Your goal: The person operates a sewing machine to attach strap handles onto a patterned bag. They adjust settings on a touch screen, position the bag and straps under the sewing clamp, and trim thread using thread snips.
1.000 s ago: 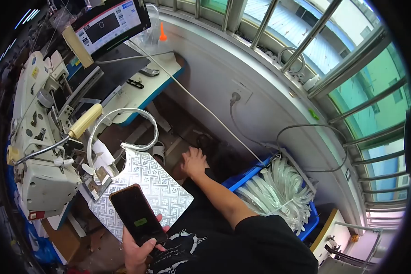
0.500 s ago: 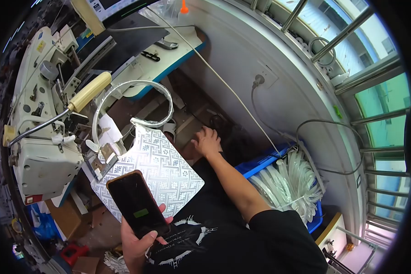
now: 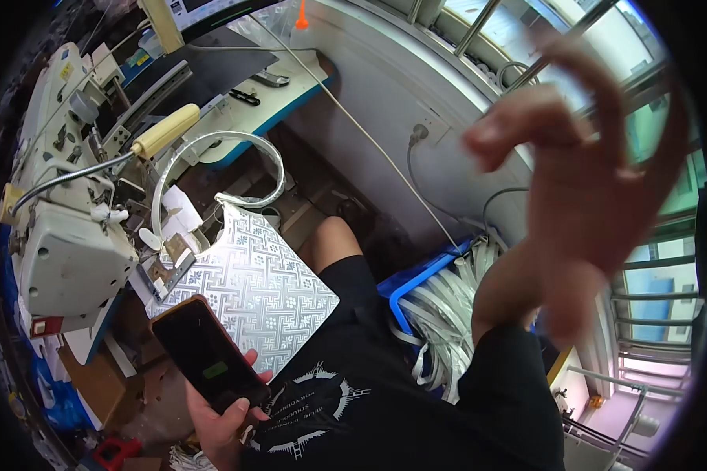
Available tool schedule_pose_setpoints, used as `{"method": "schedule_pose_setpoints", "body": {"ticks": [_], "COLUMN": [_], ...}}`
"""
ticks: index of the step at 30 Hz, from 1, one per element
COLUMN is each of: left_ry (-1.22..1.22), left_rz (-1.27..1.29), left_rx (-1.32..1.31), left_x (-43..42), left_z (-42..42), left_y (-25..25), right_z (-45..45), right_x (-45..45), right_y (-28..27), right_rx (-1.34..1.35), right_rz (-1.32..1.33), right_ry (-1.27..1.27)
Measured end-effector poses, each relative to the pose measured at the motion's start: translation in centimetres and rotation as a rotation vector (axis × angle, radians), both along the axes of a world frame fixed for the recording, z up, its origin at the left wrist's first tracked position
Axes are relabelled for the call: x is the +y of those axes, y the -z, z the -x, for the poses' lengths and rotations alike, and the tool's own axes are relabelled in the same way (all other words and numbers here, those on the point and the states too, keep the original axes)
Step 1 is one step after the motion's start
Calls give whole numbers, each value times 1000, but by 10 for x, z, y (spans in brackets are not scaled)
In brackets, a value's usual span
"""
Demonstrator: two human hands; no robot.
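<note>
Right hand (image 3: pixel 585 196) foremost, blurred, fingers spread, nothing seen in grip; phone (image 3: pixel 204 349) well apart, toward its eight o'clock. Left hand (image 3: pixel 218 428) nearer, grip closed round phone's lower end; phone's long axis eleven to five o'clock. Beyond phone, panel (image 3: pixel 271 286) at one o'clock, machine (image 3: pixel 75 255) at ten

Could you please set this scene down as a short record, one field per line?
Left hand: holds a phone, dark screen with a green patch
Right hand: raised open near the camera, blurred, nothing visible in it
Beyond phone: white-and-grey patterned panel
Picture's left: white machine
Picture's right: blue bin of pale strips, partly behind right arm
</note>
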State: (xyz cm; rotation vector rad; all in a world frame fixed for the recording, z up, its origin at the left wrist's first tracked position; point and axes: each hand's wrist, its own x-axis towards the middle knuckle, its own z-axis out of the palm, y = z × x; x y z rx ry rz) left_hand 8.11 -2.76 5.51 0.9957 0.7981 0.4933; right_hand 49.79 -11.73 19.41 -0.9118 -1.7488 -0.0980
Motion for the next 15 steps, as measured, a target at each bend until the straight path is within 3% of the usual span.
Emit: {"method": "schedule_pose_setpoints", "body": {"ticks": [2, 3, 4, 8, 15], "left_ry": [-104, -122, -111, -117, 26], "left_rz": [16, 11, 25, 46, -9], "left_rx": [-7, -11, -10, -54, -32], "left_x": [-4, -4, -4, -12, -8], "left_z": [-1, 2, 5, 17, 42], "left_y": [-5, -7, -10, -5, -2], "right_z": [-26, -31, -32, -38, -66], "right_x": [15, -35, 3, -15, -61], "right_y": [-5, -8, -7, -12, -24], "right_rx": [-15, -22, -29, -99, -275], "right_rz": [-2, -5, -7, -29, -154], "right_ry": [-18, -31, -46, -111, -115]}}
